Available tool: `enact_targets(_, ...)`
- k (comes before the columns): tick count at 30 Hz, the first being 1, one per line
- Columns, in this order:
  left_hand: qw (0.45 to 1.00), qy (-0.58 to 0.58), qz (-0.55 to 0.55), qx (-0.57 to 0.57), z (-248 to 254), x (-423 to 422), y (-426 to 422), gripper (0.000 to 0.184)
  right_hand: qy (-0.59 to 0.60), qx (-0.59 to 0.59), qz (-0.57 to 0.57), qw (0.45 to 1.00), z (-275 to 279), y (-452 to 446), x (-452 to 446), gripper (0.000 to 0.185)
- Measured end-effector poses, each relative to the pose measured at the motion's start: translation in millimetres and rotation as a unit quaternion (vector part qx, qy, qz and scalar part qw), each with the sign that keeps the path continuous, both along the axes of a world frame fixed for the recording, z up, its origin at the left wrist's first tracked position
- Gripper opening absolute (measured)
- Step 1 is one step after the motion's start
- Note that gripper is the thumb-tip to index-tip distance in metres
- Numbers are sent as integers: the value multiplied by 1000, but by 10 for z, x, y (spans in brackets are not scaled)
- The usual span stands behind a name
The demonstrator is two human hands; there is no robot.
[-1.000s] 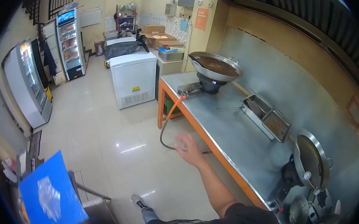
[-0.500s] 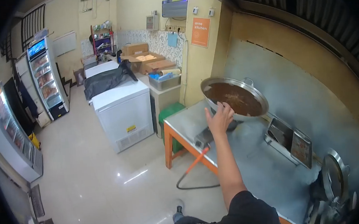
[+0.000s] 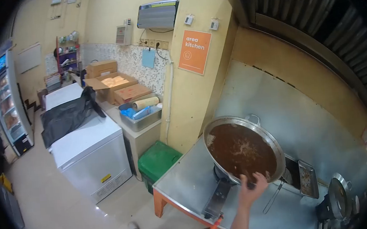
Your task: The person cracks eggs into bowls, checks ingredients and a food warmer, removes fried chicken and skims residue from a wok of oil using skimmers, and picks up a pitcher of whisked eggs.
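My right hand (image 3: pixel 253 188) reaches to the near rim of a large metal wok (image 3: pixel 208 149). Its thumb and fingers are curved and apart, with a dark patch between them that I cannot make out; whether the fingertips touch the rim is unclear. Dark brown liquid (image 3: pixel 241 148) with pale foam fills much of the wok, which sits on a gas burner (image 3: pixel 218 199) on the metal-topped table (image 3: pixel 184 180). Just right of the hand lies a wire-handled strainer (image 3: pixel 274 196), its head against the wok's side. My left hand is out of view.
Metal trays (image 3: pixel 308 180) and another pan (image 3: pixel 337 197) stand along the right. An orange gas hose (image 3: pixel 212 227) hangs at the table's front edge. A green bin (image 3: pixel 157 159) and a white chest freezer (image 3: pixel 93 163) stand to the left.
The view has turned right and come closer to the table and wok. My right hand has moved from above the wok's left near edge to its right near rim. The strainer now shows.
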State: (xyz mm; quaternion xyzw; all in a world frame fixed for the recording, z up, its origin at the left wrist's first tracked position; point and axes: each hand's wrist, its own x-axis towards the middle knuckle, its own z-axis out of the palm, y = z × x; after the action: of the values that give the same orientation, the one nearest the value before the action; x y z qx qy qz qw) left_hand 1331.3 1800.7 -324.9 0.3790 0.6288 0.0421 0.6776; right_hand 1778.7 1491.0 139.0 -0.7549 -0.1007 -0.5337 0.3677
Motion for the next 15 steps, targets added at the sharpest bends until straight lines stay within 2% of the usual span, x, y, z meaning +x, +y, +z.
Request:
enact_targets(3, 998, -12, -57, -14, -20, 743, 1042, 28, -30, 211, 22, 977, -109, -101, 374, 19)
enact_targets(5, 996, -13, -86, -21, -53, 1095, 1836, 29, -48, 354, 38, 933, 227, -58, 446, 26)
enact_targets(7, 994, -18, -108, -24, -103, 1418, 2607, 31, -83, 410, 4, 908, 530, -106, 611, 37)
enact_targets(10, 991, -35, -126, 0, -255, 1842, 3658, 33, -155, 465, 7, 872, 837, -262, 912, 39)
enact_targets(13, 992, -50, -74, 94, -64, 2246, 4268, 27, -185, 493, -12, 850, 1026, -387, 1049, 38)
enact_targets(15, 992, -56, -73, 82, -34, 2367, 4511, 25, -191, 500, -44, 844, 1073, -507, 1115, 37)
